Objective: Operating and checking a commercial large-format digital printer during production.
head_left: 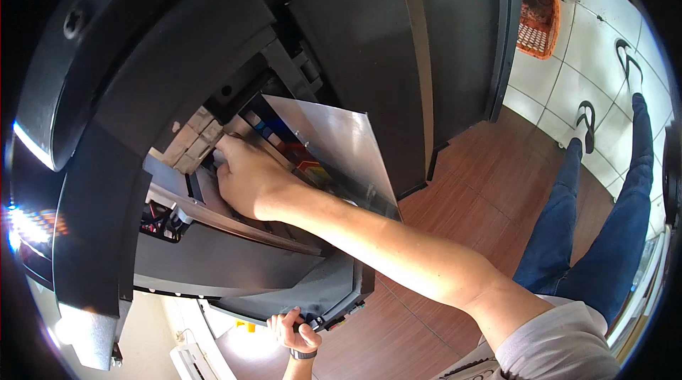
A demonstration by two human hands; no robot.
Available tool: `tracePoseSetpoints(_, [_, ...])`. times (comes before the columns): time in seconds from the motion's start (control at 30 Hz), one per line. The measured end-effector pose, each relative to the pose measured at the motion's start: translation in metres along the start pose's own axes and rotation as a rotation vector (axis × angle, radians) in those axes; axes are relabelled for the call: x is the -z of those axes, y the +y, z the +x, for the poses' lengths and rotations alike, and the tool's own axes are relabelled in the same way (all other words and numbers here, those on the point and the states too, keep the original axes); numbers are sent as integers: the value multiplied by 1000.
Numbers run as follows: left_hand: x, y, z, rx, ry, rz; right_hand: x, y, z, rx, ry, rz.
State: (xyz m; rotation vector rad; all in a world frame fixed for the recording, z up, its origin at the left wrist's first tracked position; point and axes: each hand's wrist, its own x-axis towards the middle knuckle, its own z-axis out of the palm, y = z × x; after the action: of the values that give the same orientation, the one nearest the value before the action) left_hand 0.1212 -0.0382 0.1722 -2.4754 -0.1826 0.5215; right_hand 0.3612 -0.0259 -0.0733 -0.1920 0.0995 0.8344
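Observation:
My right arm reaches leftward into an opened dark cabinet-like machine (170, 46). Deep in its narrow gap, my right hand (249, 177) has curled fingers; what they pinch, if anything, is hidden. Close beside the fingertips sits a row of tan blocks (190, 144). A shiny metal plate (341, 138) stands slanted on the other side of the hand, and a brown-edged panel (241, 227) lies below it. Down at the lower middle, my left hand (293, 330), with a watch on the wrist, has its fingers bent over the edge of a dark lower panel (284, 302).
Tall dark door panels (362, 60) rise behind the metal plate. Loose wires (160, 220) show in an opening at the left. An orange basket (538, 21) rests on white tiles at the far right. My legs (561, 216) stand over brown flooring (476, 167).

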Motion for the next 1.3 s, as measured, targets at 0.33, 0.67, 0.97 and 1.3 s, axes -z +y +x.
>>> tracePoseSetpoints(0.33, [-1,-4,-5,8,18,-5,10,-9,-16,1,-37,-9])
tracePoseSetpoints(0.67, [4,3,-2,-2,-7,10,7,8,-33,256,31,-50])
tracePoseSetpoints(0.97, [-1,-4,-6,-47,88,-1,61,-41,-144,401,-74,-67])
tracePoseSetpoints(1.3, [-9,0,2,36,289,-56,398,-55,-185,-87,975,-520])
